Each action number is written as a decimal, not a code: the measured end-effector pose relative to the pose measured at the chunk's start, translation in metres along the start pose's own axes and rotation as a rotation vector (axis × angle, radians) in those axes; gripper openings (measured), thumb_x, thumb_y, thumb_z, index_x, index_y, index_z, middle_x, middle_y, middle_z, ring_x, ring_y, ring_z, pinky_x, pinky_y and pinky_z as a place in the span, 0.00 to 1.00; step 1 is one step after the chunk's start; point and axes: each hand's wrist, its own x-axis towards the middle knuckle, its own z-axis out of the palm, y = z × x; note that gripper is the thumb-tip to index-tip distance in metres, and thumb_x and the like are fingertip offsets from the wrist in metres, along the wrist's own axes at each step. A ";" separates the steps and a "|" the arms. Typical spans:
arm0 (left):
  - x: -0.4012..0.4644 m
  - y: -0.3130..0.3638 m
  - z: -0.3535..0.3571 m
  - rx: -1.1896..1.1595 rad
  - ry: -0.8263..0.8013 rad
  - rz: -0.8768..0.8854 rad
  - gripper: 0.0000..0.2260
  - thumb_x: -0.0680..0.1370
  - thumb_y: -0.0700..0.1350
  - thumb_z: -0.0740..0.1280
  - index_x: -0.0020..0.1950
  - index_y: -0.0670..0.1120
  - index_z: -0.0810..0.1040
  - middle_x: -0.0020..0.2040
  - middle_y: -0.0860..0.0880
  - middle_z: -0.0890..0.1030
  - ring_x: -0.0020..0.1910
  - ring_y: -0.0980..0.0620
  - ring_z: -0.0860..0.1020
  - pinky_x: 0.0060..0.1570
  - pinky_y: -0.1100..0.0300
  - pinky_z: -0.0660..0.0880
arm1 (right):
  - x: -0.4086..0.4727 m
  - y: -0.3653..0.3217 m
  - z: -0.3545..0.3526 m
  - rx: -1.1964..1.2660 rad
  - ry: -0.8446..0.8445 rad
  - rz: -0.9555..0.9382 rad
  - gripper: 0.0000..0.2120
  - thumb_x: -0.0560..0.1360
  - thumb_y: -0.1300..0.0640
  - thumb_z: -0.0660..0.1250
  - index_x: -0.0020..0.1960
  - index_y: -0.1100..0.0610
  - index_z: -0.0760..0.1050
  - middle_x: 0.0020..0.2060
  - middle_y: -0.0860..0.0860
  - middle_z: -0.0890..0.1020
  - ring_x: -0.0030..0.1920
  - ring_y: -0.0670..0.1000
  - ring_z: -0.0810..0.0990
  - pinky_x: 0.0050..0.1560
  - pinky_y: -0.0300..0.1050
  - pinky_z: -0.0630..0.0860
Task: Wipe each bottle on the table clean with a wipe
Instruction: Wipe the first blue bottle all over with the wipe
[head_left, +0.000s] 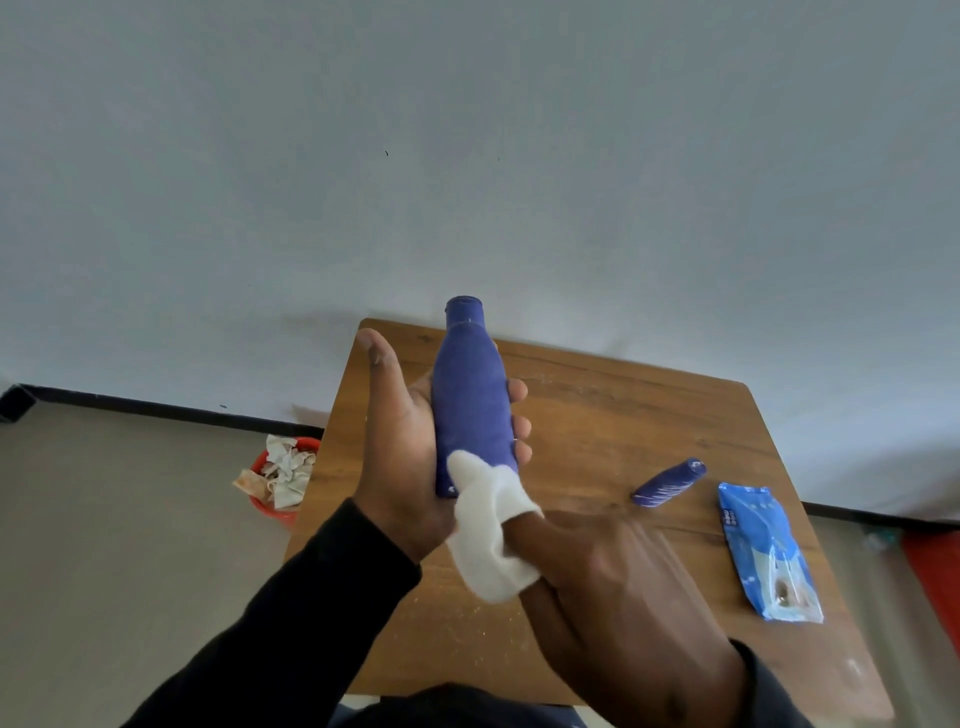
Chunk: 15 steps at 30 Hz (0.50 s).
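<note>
A: Bottle status, left to right?

B: Lower left of frame, on the floor: red bin (280, 512) stuffed with crumpled used wipes (285, 470), just beside the table's left edge.

A: Hands?

B: Left hand (410, 447) grips the blue bottle (470, 400) at frame centre, held up above the wooden table (623, 415). Fingers curl round the far side, thumb sticks up free. Bottle is near upright, open neck at top, no cap on it.

A: Wipe?

B: White wipe (488, 535) wrapped over the fingers of the right hand (613, 587), pressed on the bottle's lower end. Right hand is closed on the wipe, slightly blurred.

A: Right side?

B: Second, smaller blue bottle (670, 483) lies on its side on the table, centre right, well apart from the hands. Just right of it, not touching, lies the blue wipe pack (766, 551), flat.
</note>
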 end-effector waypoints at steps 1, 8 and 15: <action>-0.001 -0.001 0.001 -0.002 0.017 -0.008 0.46 0.70 0.80 0.50 0.64 0.43 0.77 0.45 0.41 0.79 0.35 0.44 0.77 0.37 0.53 0.76 | 0.003 0.001 0.001 -0.003 0.010 -0.002 0.06 0.74 0.52 0.58 0.50 0.45 0.67 0.30 0.44 0.76 0.24 0.45 0.70 0.22 0.43 0.68; 0.001 0.005 0.001 -0.006 0.127 0.068 0.42 0.76 0.75 0.48 0.68 0.43 0.77 0.45 0.43 0.82 0.37 0.47 0.80 0.35 0.54 0.80 | 0.003 0.009 0.004 -0.044 0.042 0.080 0.06 0.74 0.48 0.54 0.51 0.45 0.64 0.31 0.46 0.78 0.26 0.50 0.75 0.23 0.53 0.74; 0.001 -0.002 0.010 -0.029 0.160 0.001 0.37 0.78 0.72 0.50 0.66 0.44 0.78 0.44 0.45 0.84 0.35 0.47 0.81 0.34 0.55 0.78 | 0.019 0.007 0.008 -0.013 0.076 0.060 0.04 0.77 0.49 0.53 0.50 0.45 0.65 0.30 0.44 0.74 0.25 0.45 0.71 0.23 0.45 0.71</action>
